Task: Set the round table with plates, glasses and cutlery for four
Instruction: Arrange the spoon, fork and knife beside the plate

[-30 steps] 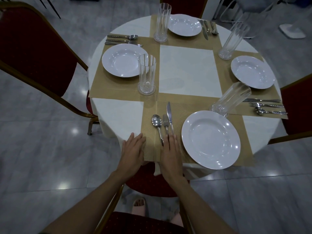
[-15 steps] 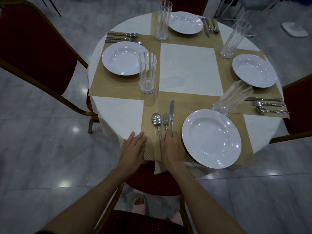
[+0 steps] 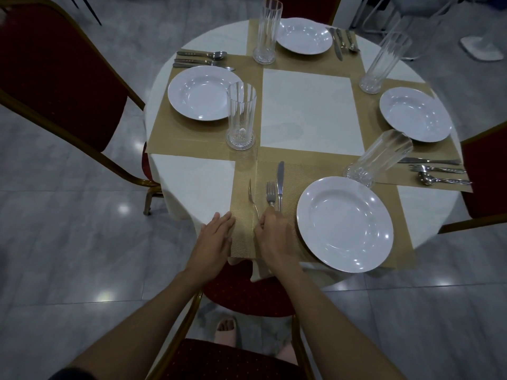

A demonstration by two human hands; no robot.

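The round table [image 3: 307, 111] carries four gold placemats, each with a white plate, a tall glass and cutlery. At the near setting, a spoon [image 3: 251, 193], fork [image 3: 270, 192] and knife [image 3: 280, 178] lie left of the plate [image 3: 344, 223]. My right hand [image 3: 271, 234] has curled fingers pinching the spoon's handle, and the spoon is tipped onto its edge. The fork and knife handle ends run under that hand. My left hand [image 3: 215, 237] rests flat on the near placemat's left edge [image 3: 244, 174]. The near glass [image 3: 378, 157] stands beyond the plate.
Other plates sit at the left [image 3: 201, 91], far [image 3: 303, 35] and right [image 3: 414, 113], with glasses [image 3: 241, 116], [image 3: 267, 31], [image 3: 384, 63] beside them. Red chairs stand at the left [image 3: 55, 78], right [image 3: 485, 171] and directly below me [image 3: 241, 357].
My right hand went from lying flat over the cutlery handles to curling its fingers round the spoon's handle. The spoon turned from bowl-up onto its edge. The left hand stayed put.
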